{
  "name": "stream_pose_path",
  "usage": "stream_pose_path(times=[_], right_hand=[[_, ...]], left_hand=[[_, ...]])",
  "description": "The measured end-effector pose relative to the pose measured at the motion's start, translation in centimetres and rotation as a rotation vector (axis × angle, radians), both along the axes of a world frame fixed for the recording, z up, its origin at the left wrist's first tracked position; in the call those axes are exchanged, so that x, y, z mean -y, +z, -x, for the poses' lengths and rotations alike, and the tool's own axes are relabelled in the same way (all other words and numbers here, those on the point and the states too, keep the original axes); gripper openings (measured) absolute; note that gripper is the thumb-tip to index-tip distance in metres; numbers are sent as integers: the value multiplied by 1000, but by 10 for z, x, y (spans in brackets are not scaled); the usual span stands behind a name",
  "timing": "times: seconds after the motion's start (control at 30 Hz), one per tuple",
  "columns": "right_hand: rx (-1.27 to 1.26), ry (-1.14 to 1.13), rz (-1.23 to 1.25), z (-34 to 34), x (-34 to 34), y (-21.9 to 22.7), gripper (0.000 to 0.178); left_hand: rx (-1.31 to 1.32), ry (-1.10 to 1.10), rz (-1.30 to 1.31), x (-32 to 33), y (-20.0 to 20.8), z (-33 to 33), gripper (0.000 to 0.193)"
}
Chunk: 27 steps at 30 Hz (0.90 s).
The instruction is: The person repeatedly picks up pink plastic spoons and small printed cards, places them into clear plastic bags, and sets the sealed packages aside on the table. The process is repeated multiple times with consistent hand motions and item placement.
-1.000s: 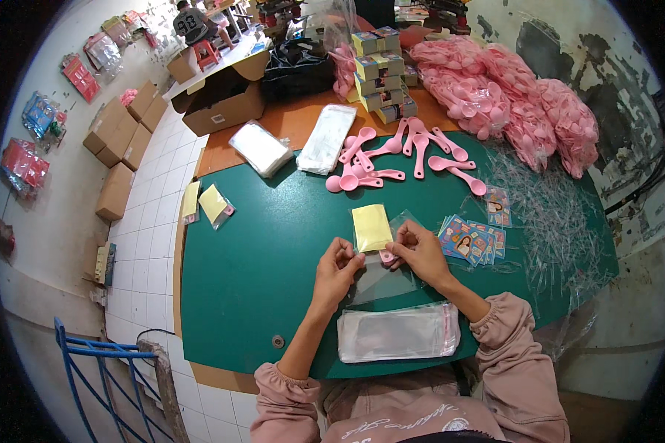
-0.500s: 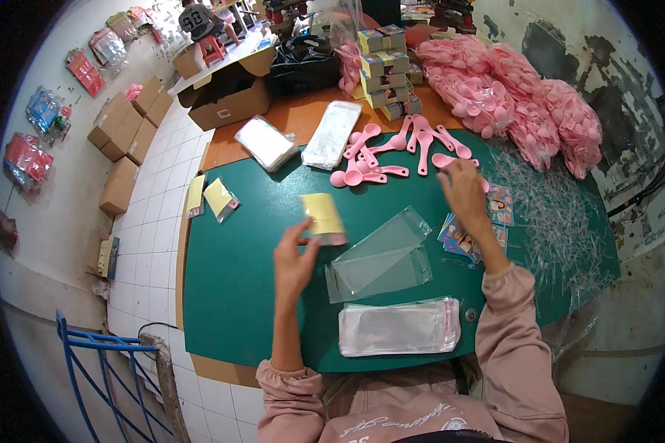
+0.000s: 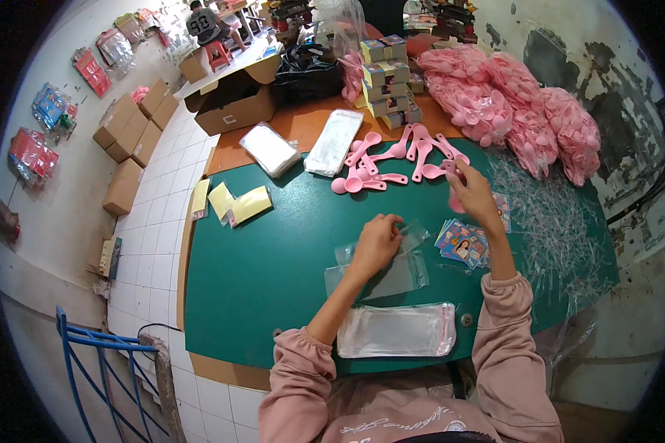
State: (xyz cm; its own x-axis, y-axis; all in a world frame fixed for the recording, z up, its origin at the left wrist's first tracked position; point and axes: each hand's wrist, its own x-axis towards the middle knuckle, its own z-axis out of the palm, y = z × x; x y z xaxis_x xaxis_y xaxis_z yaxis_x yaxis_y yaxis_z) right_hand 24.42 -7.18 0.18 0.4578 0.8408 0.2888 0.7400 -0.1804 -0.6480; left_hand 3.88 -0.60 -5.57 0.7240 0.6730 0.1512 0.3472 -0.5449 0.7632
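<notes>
Over the loose clear plastic bags in the middle of the green table, my left hand has its fingers curled on the top bag; the thumb side is partly hidden. My right hand pinches a pink spoon, which hangs below the fingers. Just beyond it lies a group of pink spoons. Small picture cards are fanned out beneath my right wrist. Several finished-looking packs with yellow backs rest at the table's left edge. Nearest my body is a stack of clear bags.
Big bags of pink spoons are heaped at the back right, beside stacked card bundles. Plastic scraps litter the right side. White bag stacks and an open carton are farther back. A blue railing stands left.
My left hand has let go of a yellow-backed pack at the left edge and come right to the clear bags. My right hand has lifted a pink spoon from the group.
</notes>
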Motion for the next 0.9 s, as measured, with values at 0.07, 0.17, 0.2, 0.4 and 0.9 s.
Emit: stream_pose_path(times=[0.07, 0.17, 0.2, 0.4, 0.9], right_hand=[[-361, 122, -172, 2, 2, -1, 19], [-447, 177, -255, 27, 3, -3, 18], [-488, 201, -297, 35, 4, -5, 18], [-718, 176, -428, 62, 4, -12, 19], [-734, 316, -418, 80, 13, 1, 19]], left_hand=[[-22, -11, 99, -2, 23, 1, 29], [53, -25, 176, -12, 28, 18, 25], [231, -28, 369, -14, 33, 25, 24], [371, 89, 825, -6, 56, 56, 18], [260, 88, 607, 0, 40, 47, 26]])
